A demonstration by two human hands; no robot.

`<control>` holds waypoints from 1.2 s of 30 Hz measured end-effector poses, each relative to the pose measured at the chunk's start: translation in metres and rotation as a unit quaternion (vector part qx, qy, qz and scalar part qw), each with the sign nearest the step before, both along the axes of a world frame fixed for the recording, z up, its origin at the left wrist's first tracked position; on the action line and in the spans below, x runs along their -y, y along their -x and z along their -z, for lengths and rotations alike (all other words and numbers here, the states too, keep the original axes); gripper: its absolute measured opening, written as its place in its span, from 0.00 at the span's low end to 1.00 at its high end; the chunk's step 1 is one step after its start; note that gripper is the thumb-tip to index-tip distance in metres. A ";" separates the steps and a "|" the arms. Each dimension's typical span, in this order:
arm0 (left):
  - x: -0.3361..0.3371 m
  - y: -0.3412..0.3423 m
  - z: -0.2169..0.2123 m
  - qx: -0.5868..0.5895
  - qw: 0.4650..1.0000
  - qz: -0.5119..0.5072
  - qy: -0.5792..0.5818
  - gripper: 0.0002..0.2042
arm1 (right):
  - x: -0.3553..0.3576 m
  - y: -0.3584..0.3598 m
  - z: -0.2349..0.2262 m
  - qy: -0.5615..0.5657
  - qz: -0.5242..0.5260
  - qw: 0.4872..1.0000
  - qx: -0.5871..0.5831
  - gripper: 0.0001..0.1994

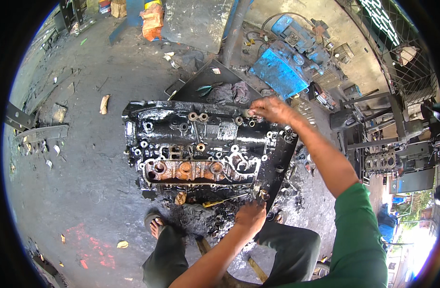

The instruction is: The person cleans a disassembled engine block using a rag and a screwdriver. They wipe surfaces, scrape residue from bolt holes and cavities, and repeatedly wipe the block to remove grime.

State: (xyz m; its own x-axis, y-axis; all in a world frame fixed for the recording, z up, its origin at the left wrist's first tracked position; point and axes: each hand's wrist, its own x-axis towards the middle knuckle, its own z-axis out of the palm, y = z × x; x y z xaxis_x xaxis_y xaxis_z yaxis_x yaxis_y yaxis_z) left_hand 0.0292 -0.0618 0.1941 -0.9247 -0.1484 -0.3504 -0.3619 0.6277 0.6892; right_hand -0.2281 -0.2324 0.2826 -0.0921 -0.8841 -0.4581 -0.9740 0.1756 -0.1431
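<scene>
An oily black engine block (215, 134) lies on a dark metal tray (277, 180) in front of me. An orange-brown stained recess with round openings runs along its near side. Over the block's far right corner, my right hand (273, 110) is closed in a pinch; what is between the fingertips is too small to name. My left hand (251, 217) is at the near right corner, its fingers curled next to a small metal part (264, 194); its grip is partly hidden. A yellow-handled screwdriver (217, 202) lies along the block's near edge, just left of that hand.
Dark rags (224, 93) lie on the tray behind the block. Farther back right stands a blue machine (280, 67) with a motor, near a metal post (235, 33). Metal racks (373, 129) line the right. My sandalled foot (155, 224) is near the block's lower left.
</scene>
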 end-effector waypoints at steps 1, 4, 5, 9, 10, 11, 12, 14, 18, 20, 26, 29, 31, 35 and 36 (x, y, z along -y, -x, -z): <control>0.000 0.000 0.000 -0.006 1.000 -0.002 0.007 0.23 | -0.001 0.001 -0.003 0.004 -0.015 1.000 0.015 0.19; 0.001 -0.007 0.002 0.008 1.000 -0.025 -0.001 0.22 | -0.002 -0.003 -0.013 -0.044 -0.001 0.996 -0.077 0.18; 0.003 -0.009 0.004 0.010 0.999 -0.030 0.009 0.22 | 0.000 -0.006 -0.016 -0.072 0.027 0.988 -0.132 0.18; 0.000 -0.015 0.006 0.009 0.998 -0.021 0.055 0.21 | 0.008 -0.018 -0.012 0.052 -0.104 0.993 0.031 0.15; -0.001 -0.014 0.006 -0.009 0.998 -0.028 0.052 0.21 | 0.009 -0.020 -0.010 0.052 -0.055 0.995 0.067 0.15; -0.002 -0.013 0.006 -0.018 0.998 -0.028 0.054 0.20 | 0.008 -0.018 -0.011 0.057 -0.093 0.994 -0.005 0.14; -0.003 -0.011 0.006 -0.032 0.997 -0.035 0.059 0.19 | 0.007 -0.017 -0.010 0.013 -0.042 0.999 -0.029 0.15; -0.004 -0.008 0.006 -0.037 0.996 -0.046 0.067 0.19 | 0.001 -0.012 -0.013 -0.024 -0.018 0.999 -0.042 0.16; -0.002 -0.005 0.005 -0.031 0.996 -0.055 0.058 0.18 | -0.006 -0.009 -0.011 0.036 -0.051 0.998 -0.026 0.15; -0.002 -0.006 0.004 -0.031 0.996 -0.054 0.060 0.19 | -0.007 -0.011 -0.005 0.139 -0.145 0.979 0.024 0.15; 0.000 -0.008 0.006 -0.030 0.996 -0.050 0.065 0.20 | -0.011 -0.002 0.007 0.067 -0.047 0.994 -0.068 0.17; 0.002 -0.008 0.003 -0.026 0.996 -0.051 0.074 0.21 | -0.011 -0.003 0.003 0.062 -0.034 0.997 -0.045 0.15; 0.004 -0.009 0.001 -0.039 0.997 -0.046 0.055 0.21 | -0.011 -0.007 -0.002 0.068 -0.067 0.995 -0.010 0.15; 0.005 -0.008 0.001 -0.008 0.998 -0.039 0.048 0.20 | -0.013 -0.014 -0.006 -0.016 0.077 0.994 -0.078 0.16; 0.005 -0.006 0.002 -0.012 0.998 -0.042 0.049 0.20 | -0.013 -0.014 -0.003 0.021 0.017 0.998 -0.048 0.17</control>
